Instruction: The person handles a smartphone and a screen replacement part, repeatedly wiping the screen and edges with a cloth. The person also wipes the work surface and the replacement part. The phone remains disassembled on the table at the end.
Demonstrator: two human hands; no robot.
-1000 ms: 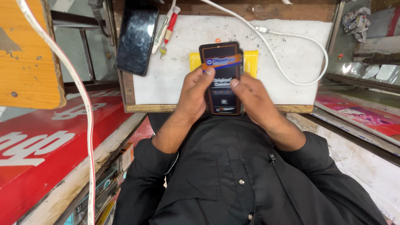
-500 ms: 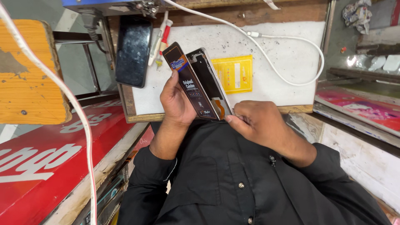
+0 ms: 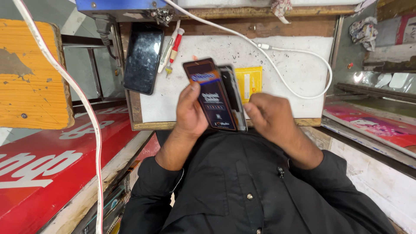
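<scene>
The left hand (image 3: 190, 110) grips a flat dark package (image 3: 211, 96) printed in orange and blue, thumb laid across its front face and fingers closed behind it. The package is held tilted, above the near edge of the work board. Directly against its right side stands a dark phone frame (image 3: 232, 93), edge-on to the camera; which hand bears it cannot be told. The right hand (image 3: 266, 115) is just right of the frame, fingers curled loosely inward; it is blurred, and whether the fingertips touch the frame cannot be told.

Work surface: a white board (image 3: 294, 65), scuffed and speckled, bordered by a wooden rim. On it, far of the hands, lies a yellow packet (image 3: 252, 80), partly hidden by the frame. At the board's left edge a black phone (image 3: 143, 56) lies face up, overhanging the rim. Just right of it lie a red-handled screwdriver (image 3: 174, 44) and a pale tool beside it. A white cable (image 3: 303, 93) loops across the right part of the board.

Surroundings: a blue metal unit (image 3: 121, 6) sits at the far left. A yellow wooden stool top (image 3: 30, 78) stands to the left, with a red signboard (image 3: 47, 160) nearer. A second white cable (image 3: 82, 108) crosses the stool top and signboard. The person wears a black buttoned shirt (image 3: 242, 186).
</scene>
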